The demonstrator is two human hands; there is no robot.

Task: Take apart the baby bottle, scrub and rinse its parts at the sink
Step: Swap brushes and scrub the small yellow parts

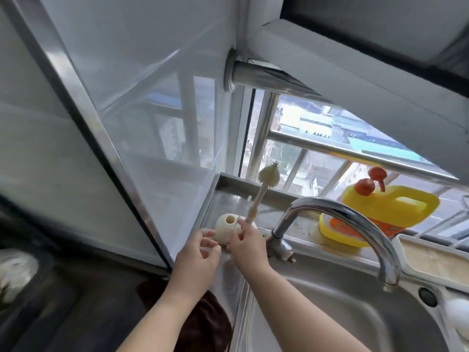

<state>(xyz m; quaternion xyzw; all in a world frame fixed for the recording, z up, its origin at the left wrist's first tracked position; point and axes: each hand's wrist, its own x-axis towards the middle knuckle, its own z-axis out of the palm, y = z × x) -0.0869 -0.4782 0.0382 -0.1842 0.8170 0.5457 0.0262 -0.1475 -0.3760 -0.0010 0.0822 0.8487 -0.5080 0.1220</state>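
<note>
My right hand [245, 240] pinches a thin white stick-like brush [243, 210] just above a cream egg-shaped brush holder [226, 227] at the sink's back left corner. A cream bottle brush [264, 188] with a spiky round head stands upright in that holder. My left hand [200, 252] hovers just left of the holder, fingers loosely curled and holding nothing. No bottle part shows clearly in the head view.
A chrome tap [340, 224] arches over the steel sink [342, 313]. A yellow detergent jug [380, 209] with a red pump stands on the window ledge. A white tray [431, 257] sits at the right, a dark cloth [203, 323] left of the basin.
</note>
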